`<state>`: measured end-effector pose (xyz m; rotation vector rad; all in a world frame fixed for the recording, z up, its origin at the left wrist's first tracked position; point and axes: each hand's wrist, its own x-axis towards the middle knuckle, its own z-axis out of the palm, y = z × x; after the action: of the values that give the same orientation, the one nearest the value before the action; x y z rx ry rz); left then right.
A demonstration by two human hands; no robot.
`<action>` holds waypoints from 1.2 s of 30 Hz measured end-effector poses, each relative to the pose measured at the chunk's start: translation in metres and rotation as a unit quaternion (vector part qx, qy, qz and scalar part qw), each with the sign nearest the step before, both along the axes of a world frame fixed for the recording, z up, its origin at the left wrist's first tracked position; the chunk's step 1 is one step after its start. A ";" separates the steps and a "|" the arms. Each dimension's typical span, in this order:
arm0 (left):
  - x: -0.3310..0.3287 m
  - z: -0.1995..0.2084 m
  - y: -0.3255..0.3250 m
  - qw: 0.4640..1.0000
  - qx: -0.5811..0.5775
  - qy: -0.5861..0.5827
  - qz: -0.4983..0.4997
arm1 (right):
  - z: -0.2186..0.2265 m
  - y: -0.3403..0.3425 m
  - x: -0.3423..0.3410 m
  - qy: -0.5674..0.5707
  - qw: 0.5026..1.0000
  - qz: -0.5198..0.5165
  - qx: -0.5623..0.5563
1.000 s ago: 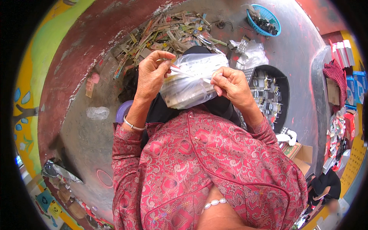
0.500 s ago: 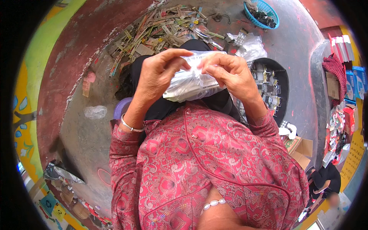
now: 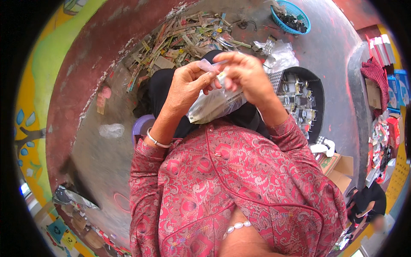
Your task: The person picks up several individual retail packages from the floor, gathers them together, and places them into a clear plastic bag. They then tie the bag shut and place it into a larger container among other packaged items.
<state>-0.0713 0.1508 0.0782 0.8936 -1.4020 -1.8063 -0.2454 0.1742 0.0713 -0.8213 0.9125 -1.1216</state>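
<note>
We're on the left cam of the head-worn pair: wide fisheye, upright, unmirrored, looking steeply down the wearer's front. Patterned red jacket (image 3: 252,184) sits closest, filling lower centre. Left hand (image 3: 186,88) and right hand (image 3: 248,77) land mid-frame, a bit farther; floor (image 3: 96,160) farther still. Outer edges probably too warped for us to judge depth.

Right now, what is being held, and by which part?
A clear plastic bag, by its bunched upper end, in the left hand; the right hand is blurred, grip unclear.
</note>
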 end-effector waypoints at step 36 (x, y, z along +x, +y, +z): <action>-0.013 0.022 0.003 0.978 -0.169 -0.047 0.113 | -0.011 0.010 0.012 0.389 0.887 -0.108 -0.226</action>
<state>-0.0838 0.1540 0.0999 0.9232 -1.5397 -1.3223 -0.2334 0.1837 0.0606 -1.6571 1.4537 -1.2312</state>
